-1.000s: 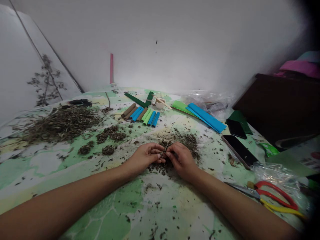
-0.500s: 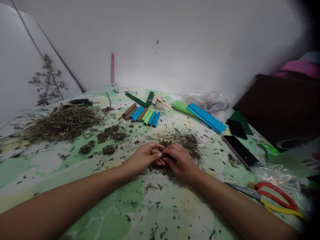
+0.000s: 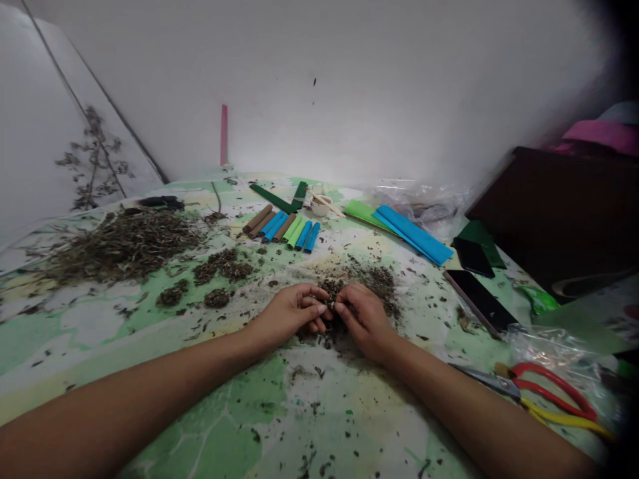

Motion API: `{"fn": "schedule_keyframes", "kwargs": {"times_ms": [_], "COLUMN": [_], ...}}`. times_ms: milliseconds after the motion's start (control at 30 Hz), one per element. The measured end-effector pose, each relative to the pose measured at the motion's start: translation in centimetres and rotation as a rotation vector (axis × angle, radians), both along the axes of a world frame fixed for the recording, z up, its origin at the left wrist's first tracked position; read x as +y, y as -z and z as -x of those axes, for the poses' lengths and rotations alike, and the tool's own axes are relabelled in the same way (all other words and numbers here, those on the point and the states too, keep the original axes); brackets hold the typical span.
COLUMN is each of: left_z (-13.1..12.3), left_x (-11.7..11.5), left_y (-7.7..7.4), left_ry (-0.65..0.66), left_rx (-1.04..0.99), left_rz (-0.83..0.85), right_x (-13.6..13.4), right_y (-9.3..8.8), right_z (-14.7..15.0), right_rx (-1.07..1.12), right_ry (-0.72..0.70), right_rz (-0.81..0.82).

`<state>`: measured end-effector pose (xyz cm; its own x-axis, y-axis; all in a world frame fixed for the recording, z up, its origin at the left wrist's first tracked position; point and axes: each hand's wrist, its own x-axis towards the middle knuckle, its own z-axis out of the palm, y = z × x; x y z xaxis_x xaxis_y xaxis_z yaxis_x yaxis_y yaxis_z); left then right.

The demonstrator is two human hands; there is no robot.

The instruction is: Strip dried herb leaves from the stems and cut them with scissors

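Note:
My left hand and my right hand meet over a heap of dried, crumbled plant bits. Thumb and fingers of the left hand are pinched together; the right hand's fingertips pinch close beside them. Some dark bits show at the fingertips, too small to name for certain. Several small clumps of dried plant lie to the left of my hands. Beyond them sits a row of rolled tubes, with a brown roll, a lime green roll and a blue roll among them.
At left is a big pile of dried stems. Folded blue paper, a small white cup and dark green strips lie at the back. On the right are a phone, scissors and a clear plastic bag.
My right hand has drawn slightly away to the right, so a small gap shows between the fingertips. The left hand has barely moved.

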<state>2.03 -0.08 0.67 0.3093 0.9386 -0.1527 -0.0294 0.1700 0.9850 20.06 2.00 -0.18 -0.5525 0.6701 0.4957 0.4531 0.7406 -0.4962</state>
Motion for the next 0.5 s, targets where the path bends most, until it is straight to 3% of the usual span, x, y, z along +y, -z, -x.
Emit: {"fn": "schedule_keyframes", "kwargs": {"times_ms": [267, 500], "left_z": [0.06, -0.07], "left_x": [0.07, 0.01], "left_y": [-0.08, -0.31], "left_ry": [0.029, 0.014], "left_rx": [0.046, 0.022], "left_rz": [-0.035, -0.009], "right_x": [-0.01, -0.08], "right_y": [0.13, 0.01], "right_z": [0.21, 0.12], "right_rx": [-0.012, 0.021], "right_ry": [-0.070, 0.029], "right_rz": [-0.008, -0.007]}}
